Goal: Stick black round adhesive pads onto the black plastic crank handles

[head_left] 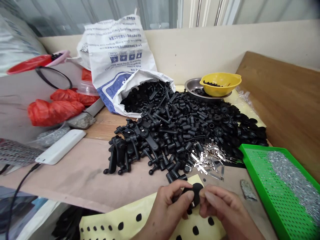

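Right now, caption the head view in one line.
Left hand and right hand pinch a black plastic part beside a heap of black moulded parts and green tray.

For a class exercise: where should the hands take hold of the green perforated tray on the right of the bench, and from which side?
Grip the green tray's raised rim from above, on the left long side and the opposite one. The rim stands up from the flat perforated floor, giving an edge to pinch. Probably keep it level: loose silver metal pieces lie across the floor.
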Tool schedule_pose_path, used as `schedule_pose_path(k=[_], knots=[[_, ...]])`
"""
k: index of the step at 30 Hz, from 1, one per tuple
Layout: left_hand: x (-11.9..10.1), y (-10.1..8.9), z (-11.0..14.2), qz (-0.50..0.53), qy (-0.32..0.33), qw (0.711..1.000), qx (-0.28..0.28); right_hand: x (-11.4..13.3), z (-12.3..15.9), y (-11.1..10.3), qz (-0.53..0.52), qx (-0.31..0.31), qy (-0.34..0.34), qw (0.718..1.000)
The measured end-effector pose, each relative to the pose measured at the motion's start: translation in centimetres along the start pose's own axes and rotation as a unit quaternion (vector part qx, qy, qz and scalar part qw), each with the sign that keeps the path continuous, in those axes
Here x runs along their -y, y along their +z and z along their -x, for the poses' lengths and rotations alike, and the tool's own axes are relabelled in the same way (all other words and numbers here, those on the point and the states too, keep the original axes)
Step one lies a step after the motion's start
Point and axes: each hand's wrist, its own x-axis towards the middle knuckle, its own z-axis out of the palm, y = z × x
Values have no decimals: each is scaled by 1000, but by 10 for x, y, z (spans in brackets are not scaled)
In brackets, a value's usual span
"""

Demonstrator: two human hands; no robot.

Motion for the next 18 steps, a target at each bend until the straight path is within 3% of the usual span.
schedule_pose_path(k=[3,12,15,18], knots=[[-2,0,2,57,-36,997,-25,-1,2,7,-41,-21,-16,999],[-4,6,12,121,7,992,-19,-12,-5,27,171,19,-155,973],[-3,6,19,99,-3,995,-33,-24,-5,32,242,12,-229,943],[-2,-13,32,47,-32,997,-55,-40,-3,38,337,-1,-328,883]])
